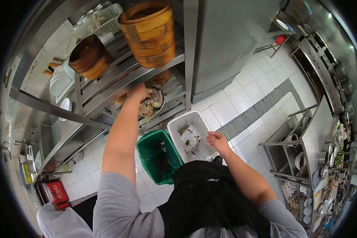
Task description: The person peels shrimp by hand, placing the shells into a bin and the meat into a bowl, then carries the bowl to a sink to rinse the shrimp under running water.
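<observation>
Two hands: left hand (137,93) seemingly grips the bowl (155,102) at eleven o'clock; right hand (217,140), fingers loosely curled, hovers over the bin (185,121) at one o'clock.

1. Red box (56,192), on the floor at the lower left beside the steel rack (87,113): large white capital letters on its face read "ASC". The last letter is not sharp, so the reading is probable rather than certain.
2. Yellow and green packs (25,174), far left edge: surfaces too small and blurred to read.
3. Tins and cups (330,152) on the table at the far right: too small to read.
4. Nothing else legible: 1 marking in all.
</observation>
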Tool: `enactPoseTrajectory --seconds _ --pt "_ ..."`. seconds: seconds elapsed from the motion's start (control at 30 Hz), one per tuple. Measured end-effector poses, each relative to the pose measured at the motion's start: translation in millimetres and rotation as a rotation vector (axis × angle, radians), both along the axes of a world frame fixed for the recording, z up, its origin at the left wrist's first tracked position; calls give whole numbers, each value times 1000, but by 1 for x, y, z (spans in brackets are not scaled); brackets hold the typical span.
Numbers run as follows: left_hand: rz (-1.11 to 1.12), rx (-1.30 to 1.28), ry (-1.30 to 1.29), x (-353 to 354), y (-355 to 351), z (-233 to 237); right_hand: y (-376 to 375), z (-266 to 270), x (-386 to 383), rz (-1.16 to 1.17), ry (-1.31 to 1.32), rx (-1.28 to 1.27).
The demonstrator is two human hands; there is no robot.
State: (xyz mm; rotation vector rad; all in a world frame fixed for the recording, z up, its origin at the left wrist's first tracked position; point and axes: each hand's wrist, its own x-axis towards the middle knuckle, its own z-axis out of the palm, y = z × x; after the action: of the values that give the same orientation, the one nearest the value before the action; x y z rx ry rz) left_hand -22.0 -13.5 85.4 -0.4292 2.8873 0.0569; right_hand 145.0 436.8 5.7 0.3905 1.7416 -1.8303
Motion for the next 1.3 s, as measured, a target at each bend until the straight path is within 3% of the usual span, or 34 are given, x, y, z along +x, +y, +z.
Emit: enactPoseTrajectory --seconds 0.13,0.27,0.33,0.43,0.63,0.87,1.07,1.13,1.3 --pt "-78 15 115 2 -11 0 11 -5 0 11 4 36" --pt "-94 66 -5 17 -8 20 10 -9 -3 21 23 12" --pt "-121 203 180 34 -11 11 3 -6 -4 49 37 -3" --pt "-139 193 311 41 -14 4 -10 3 -6 78 48 -4" --pt "-96 309 425 54 -13 8 -19 -5 -1 140 93 -39" --pt "-110 202 576 73 1 34 -35 2 -4 199 126 -11" --pt "-222 56 860 127 28 73 -62 31 -24 280 285 -27" --pt "-325 7 1208 143 38 76 -69 41 -28 330 376 0" --pt "-280 82 1308 180 65 80 -88 52 -36 346 439 -30"
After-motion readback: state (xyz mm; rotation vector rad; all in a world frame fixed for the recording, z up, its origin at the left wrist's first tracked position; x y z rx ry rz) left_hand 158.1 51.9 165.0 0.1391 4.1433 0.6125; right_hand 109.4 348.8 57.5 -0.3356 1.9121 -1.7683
